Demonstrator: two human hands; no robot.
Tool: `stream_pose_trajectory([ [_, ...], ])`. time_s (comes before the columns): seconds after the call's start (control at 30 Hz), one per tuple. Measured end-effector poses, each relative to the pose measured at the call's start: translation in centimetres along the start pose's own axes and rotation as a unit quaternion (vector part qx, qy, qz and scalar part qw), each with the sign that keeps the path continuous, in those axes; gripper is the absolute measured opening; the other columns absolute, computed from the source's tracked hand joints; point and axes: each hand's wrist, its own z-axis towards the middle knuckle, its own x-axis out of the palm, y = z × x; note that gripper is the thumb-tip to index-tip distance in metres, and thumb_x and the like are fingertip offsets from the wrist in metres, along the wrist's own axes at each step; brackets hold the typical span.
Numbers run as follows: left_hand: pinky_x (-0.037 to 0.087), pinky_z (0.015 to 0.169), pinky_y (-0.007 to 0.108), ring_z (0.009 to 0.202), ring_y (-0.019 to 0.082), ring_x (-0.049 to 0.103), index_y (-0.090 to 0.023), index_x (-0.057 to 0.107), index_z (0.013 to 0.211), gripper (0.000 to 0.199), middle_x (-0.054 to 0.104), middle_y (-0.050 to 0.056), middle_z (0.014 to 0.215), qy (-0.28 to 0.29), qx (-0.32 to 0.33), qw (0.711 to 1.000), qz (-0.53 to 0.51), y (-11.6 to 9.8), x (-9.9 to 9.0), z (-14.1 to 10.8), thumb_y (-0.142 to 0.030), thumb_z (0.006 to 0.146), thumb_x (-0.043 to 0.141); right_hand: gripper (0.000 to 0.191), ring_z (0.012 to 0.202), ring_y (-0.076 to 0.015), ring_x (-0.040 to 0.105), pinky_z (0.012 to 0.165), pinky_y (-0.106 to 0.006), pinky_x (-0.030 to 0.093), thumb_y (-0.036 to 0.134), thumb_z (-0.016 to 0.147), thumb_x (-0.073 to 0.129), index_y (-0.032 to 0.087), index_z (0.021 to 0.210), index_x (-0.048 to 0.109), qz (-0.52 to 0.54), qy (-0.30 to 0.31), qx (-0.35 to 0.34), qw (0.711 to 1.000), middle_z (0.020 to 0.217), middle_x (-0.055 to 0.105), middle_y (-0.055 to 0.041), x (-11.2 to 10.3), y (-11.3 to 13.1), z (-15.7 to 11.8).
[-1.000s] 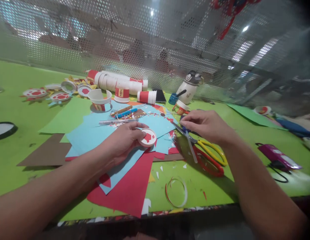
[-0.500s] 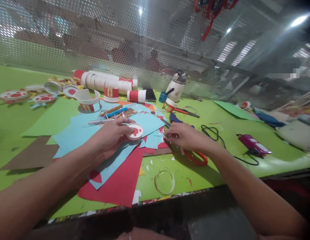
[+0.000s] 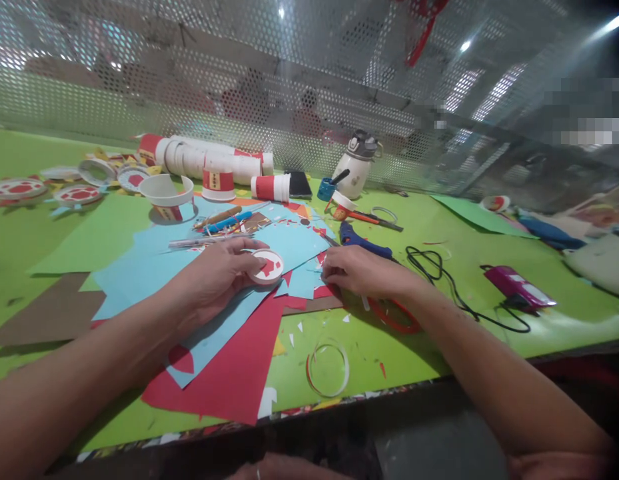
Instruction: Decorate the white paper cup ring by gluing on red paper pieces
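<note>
One red-patched white disc appeared in the head view, pinched by the left hand over blue paper. The right hand was curled near paper scraps, beside red-handled scissors; whether it gripped anything, I could not tell.

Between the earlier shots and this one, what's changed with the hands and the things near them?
The right hand has moved left and nearer the wearer, from over the glue gun to the papers; the glue gun now shows beyond it. It also hides the yellow handle of the scissors. Whether it took anything up is unclear. The left hand still holds the lid.
</note>
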Motion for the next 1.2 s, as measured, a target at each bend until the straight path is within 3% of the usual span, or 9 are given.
stream_pose_trajectory([
  [0.27,0.057,0.059,0.021,0.062,0.013,0.066,-0.010,0.061,0.090,0.022,0.070,0.008,0.077,-0.002,-0.010,1.000,-0.004,-0.1,0.0,-0.1,0.002,0.072,0.064,0.025,0.073,-0.0169,0.053,0.066,-0.029,0.036,0.009,0.091,0.045,0.013,0.074,0.062,-0.155,-0.024,-0.009,0.988,0.081,0.062,-0.0080,1.2,0.8,-0.7],
  [0.43,0.056,0.059,0.021,0.061,0.013,0.066,-0.011,0.064,0.087,0.022,0.071,0.007,0.075,-0.010,-0.004,1.000,-0.002,-0.2,-0.1,-0.1,0.001,0.069,0.065,0.024,0.075,-0.0158,0.054,0.067,-0.028,0.038,0.009,0.090,0.047,0.013,0.073,0.064,-0.110,-0.043,0.007,0.993,0.082,0.063,-0.0078,1.3,0.6,-0.8],
  [0.57,0.056,0.059,0.022,0.061,0.014,0.067,-0.011,0.065,0.085,0.021,0.071,0.008,0.075,-0.008,-0.006,1.000,-0.007,-0.1,-0.1,0.0,0.001,0.069,0.065,0.015,0.072,-0.0155,0.055,0.066,-0.028,0.040,0.012,0.086,0.053,0.014,0.077,0.065,-0.020,-0.103,0.010,0.994,0.078,0.064,-0.0059,1.1,0.0,-1.0],
  [0.67,0.057,0.059,0.024,0.062,0.016,0.067,-0.011,0.064,0.086,0.022,0.071,0.008,0.075,0.004,-0.006,1.000,-0.022,0.0,-0.2,0.0,0.000,0.067,0.067,0.007,0.067,-0.0144,0.059,0.064,-0.028,0.044,0.013,0.082,0.057,0.016,0.078,0.063,0.136,-0.132,0.058,0.980,0.073,0.066,-0.0035,0.7,0.1,-1.2],
  [0.8,0.058,0.059,0.025,0.061,0.016,0.067,-0.010,0.064,0.088,0.024,0.070,0.008,0.074,0.019,0.001,0.999,-0.025,0.1,-0.3,0.0,0.000,0.066,0.067,0.005,0.060,-0.0138,0.066,0.062,-0.029,0.052,0.020,0.079,0.060,0.016,0.076,0.059,0.420,-0.098,0.104,0.896,0.066,0.068,-0.0021,0.2,0.7,-1.4],
  [0.87,0.057,0.059,0.024,0.061,0.015,0.067,-0.010,0.063,0.090,0.025,0.070,0.008,0.074,0.023,0.000,0.999,-0.025,0.1,-0.3,0.0,0.000,0.067,0.067,0.007,0.060,-0.0136,0.067,0.062,-0.029,0.055,0.020,0.077,0.064,0.016,0.075,0.059,0.477,-0.095,0.117,0.866,0.066,0.069,-0.0021,0.1,0.9,-1.4],
  [0.93,0.057,0.059,0.025,0.061,0.015,0.067,-0.010,0.062,0.091,0.025,0.070,0.008,0.075,0.021,0.001,1.000,-0.019,0.1,-0.3,-0.1,0.000,0.068,0.066,0.008,0.059,-0.0132,0.068,0.062,-0.028,0.055,0.020,0.075,0.066,0.015,0.074,0.060,0.488,-0.096,0.132,0.857,0.065,0.070,-0.0020,0.2,1.1,-1.2],
  [1.07,0.057,0.059,0.024,0.063,0.015,0.067,-0.010,0.063,0.088,0.023,0.069,0.008,0.075,0.022,0.010,1.000,-0.010,0.1,-0.1,-0.2,0.002,0.069,0.065,0.008,0.059,-0.0134,0.067,0.063,-0.029,0.056,0.019,0.075,0.065,0.015,0.073,0.059,0.469,-0.085,0.150,0.866,0.064,0.069,-0.0018,0.7,0.8,-0.9],
  [1.2,0.058,0.064,0.029,0.065,0.018,0.068,-0.011,0.065,0.086,0.022,0.070,0.009,0.076,0.008,0.006,1.000,-0.013,0.1,-0.1,-0.2,0.003,0.069,0.063,0.005,0.060,-0.0122,0.062,0.061,-0.027,0.051,0.020,0.078,0.063,0.015,0.076,0.064,0.359,-0.094,0.118,0.921,0.067,0.068,-0.0013,0.7,0.7,-1.1],
])
